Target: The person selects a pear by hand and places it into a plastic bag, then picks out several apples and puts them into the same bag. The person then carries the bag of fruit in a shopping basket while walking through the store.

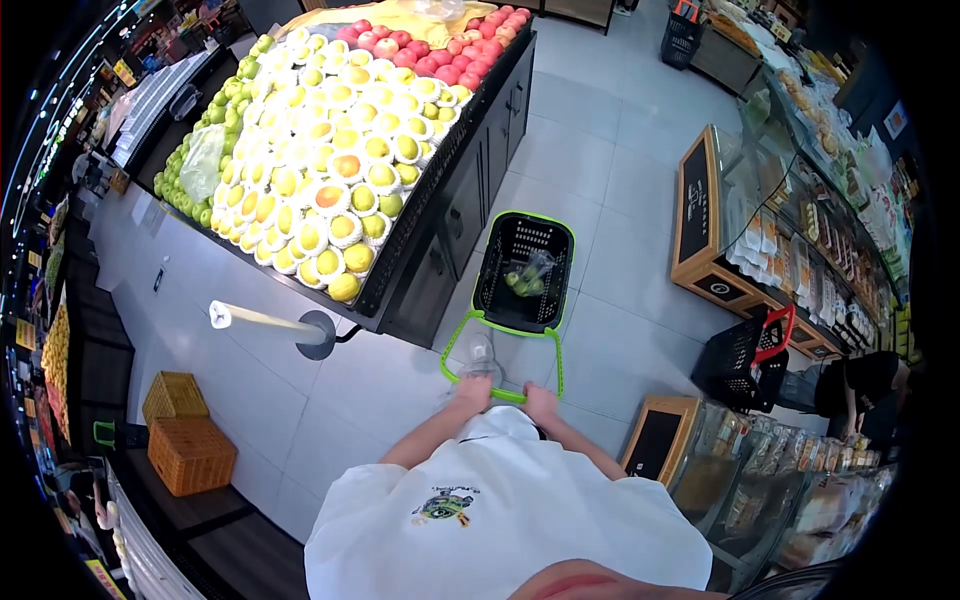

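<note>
The shopping basket (493, 287) is black plastic, a deep rounded rectangle with slotted, lattice-like walls and a bright green rim, and sits in the middle of the view over smooth grey floor tiles (610, 240). Inside, towards its middle, lie green fruits (517, 281) in a crinkled, see-through bag (541, 264). Its thin, glossy green handle (453, 335) swings out towards six o'clock, angular and open like a frame. There the left hand (473, 390) has its fingers curled narrowly round the crossbar, with clear, shiny plastic (481, 352) just beside it, and the right hand (540, 403) closes round the bar near its corner. Below them spreads a soft white shirt (520, 500) with a small colourful print. At ten o'clock a dark-sided stand (420, 270) bears round yellow fruits (344, 288) in white foam netting, smooth green ones and red ones. A pale cylindrical post (265, 318) on a flat round base leans between eight and nine o'clock, and farther out at eight are coarse woven wicker boxes (192, 455). At three o'clock stands a glass-topped, wood-edged case (697, 210) of packaged food; at four, a black basket with a red handle (740, 360).
</note>
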`<state>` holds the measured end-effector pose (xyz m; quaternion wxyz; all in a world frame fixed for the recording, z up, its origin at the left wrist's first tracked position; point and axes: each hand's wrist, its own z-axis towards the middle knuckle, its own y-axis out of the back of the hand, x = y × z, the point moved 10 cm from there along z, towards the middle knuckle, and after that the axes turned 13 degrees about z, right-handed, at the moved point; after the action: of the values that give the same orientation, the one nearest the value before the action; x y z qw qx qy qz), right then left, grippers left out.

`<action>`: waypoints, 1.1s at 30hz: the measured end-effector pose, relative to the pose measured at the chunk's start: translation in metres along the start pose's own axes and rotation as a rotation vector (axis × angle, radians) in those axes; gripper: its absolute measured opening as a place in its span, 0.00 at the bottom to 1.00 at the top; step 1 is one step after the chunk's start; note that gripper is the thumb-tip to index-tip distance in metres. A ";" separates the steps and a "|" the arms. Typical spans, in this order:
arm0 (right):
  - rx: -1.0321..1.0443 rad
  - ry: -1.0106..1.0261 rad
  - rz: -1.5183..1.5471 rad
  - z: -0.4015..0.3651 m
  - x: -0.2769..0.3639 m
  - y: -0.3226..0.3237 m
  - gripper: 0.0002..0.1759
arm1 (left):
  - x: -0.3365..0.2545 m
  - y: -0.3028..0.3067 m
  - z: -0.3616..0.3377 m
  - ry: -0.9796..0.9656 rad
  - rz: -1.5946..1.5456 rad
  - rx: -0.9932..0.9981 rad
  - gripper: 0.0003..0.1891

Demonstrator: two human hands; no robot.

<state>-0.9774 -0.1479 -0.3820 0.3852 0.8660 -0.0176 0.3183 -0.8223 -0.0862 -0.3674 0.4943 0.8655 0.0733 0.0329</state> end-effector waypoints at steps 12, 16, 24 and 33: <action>0.053 -0.094 0.073 0.158 -0.009 0.107 0.15 | 0.018 0.068 0.183 -0.214 -0.063 0.106 0.18; 0.058 -0.111 0.040 0.213 0.003 0.139 0.17 | 0.033 0.107 0.231 -0.226 -0.066 0.088 0.18; -0.028 -0.060 0.016 0.289 0.010 0.212 0.18 | 0.044 0.159 0.324 -0.229 -0.046 0.117 0.16; 0.199 0.150 0.218 0.413 0.016 0.270 0.20 | 0.077 0.233 0.432 -0.099 0.031 0.231 0.19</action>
<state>-0.8175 -0.6144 -0.4025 0.2612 0.8666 -0.0508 0.4222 -0.6685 -0.5584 -0.3877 0.3940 0.9182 0.0387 -0.0107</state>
